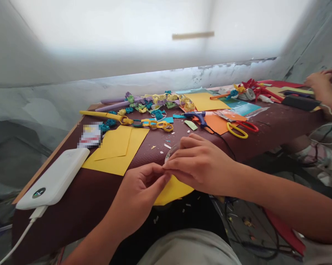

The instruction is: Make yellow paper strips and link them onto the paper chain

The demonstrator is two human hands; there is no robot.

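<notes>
My left hand (143, 193) is closed, thumb and index fingertip pinched near the tips of my right hand (197, 163). What lies in that pinch is too small to make out. My right hand curls its fingers around a clear round roll of tape (170, 152), whose edge shows at the left of the knuckles. Below both hands a yellow sheet of paper (177, 191) sticks out over my lap, partly covered by the fingers. Small paper scraps (168, 146) lie on the table just beyond the hands.
On the brown table (99, 195) are a white power bank (55, 176), yellow sheets (121, 145), a paper chain (151, 125), a blue glue gun (197, 117) with its cord, scissors (239, 129) and crumpled paper flowers (168, 101). A co-worker's hands (323, 81) are at far right.
</notes>
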